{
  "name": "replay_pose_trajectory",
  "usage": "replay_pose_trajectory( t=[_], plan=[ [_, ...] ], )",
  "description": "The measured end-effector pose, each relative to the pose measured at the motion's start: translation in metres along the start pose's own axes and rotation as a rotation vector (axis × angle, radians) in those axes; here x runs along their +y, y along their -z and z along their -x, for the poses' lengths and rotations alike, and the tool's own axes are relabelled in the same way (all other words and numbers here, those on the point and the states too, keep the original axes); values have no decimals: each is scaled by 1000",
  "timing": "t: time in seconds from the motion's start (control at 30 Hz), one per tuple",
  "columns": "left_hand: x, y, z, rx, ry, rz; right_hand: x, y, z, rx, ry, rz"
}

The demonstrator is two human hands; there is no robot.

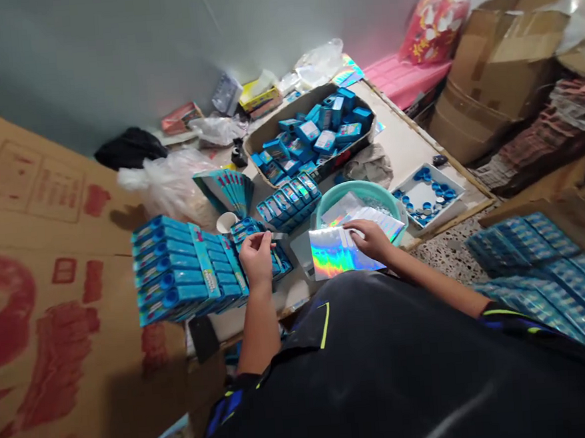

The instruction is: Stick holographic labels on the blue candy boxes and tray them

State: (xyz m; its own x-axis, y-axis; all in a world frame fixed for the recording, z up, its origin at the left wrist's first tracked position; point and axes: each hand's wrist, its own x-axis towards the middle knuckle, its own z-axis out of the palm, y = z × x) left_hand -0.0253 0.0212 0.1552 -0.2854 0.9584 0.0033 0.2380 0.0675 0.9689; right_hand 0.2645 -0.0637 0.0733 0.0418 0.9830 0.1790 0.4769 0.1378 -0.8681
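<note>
My left hand (258, 258) is closed in a pinch on a small shiny strip (278, 236), which looks like a sticker. It hovers over a row of small blue boxes (246, 227). My right hand (371, 240) has its fingers bent onto a rainbow-shiny sticker sheet (332, 255) in front of my body; pale gaps show near its fingertips. Behind that sheet stands a turquoise basin (358, 189) with more shiny sheets in it. Another row of blue boxes (291, 202) with shiny tops lies beyond my hands.
Stacked blue packs (176, 267) rise at the left. A bin (314, 171) full of blue boxes sits at the back. To the right are a white tray (428, 196) of blue round pieces and the table edge. Cartons (492, 71) and wrapped packs (540, 255) stand beyond.
</note>
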Motion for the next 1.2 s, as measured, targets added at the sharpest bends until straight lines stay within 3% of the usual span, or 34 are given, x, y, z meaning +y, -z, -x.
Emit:
replay_pose_trajectory(
  t=[0.07, 0.17, 0.27, 0.33, 0.47, 0.7, 0.87, 1.03, 1.2],
  plan=[
    [0, 13, -1, 64, 45, 25, -36, -38, -40, -142, 31, -211],
    [-8, 25, 1, 123, 105, 65, -80, -106, -84, -292, -41, -466],
    [-20, 32, -1, 135, 160, 21, -102, -159, -105, -386, -129, -662],
    [-27, 36, -6, 136, 150, -90, -104, -180, -110, -396, -191, -759],
    [-36, 41, -13, 140, 103, -254, -95, -197, -112, -351, -268, -794],
    [-37, 43, -11, 171, 8, -539, -82, -214, -109, -366, -287, -726],
    [-48, 39, -9, 198, -11, -739, -73, -224, -107, -396, -291, -746],
    [-59, 37, -6, 230, -3, -795, -59, -236, -107, -449, -452, -792],
    [-64, 35, -4, 266, 47, -809, -38, -242, -82, -513, -605, -718]
  ],
)
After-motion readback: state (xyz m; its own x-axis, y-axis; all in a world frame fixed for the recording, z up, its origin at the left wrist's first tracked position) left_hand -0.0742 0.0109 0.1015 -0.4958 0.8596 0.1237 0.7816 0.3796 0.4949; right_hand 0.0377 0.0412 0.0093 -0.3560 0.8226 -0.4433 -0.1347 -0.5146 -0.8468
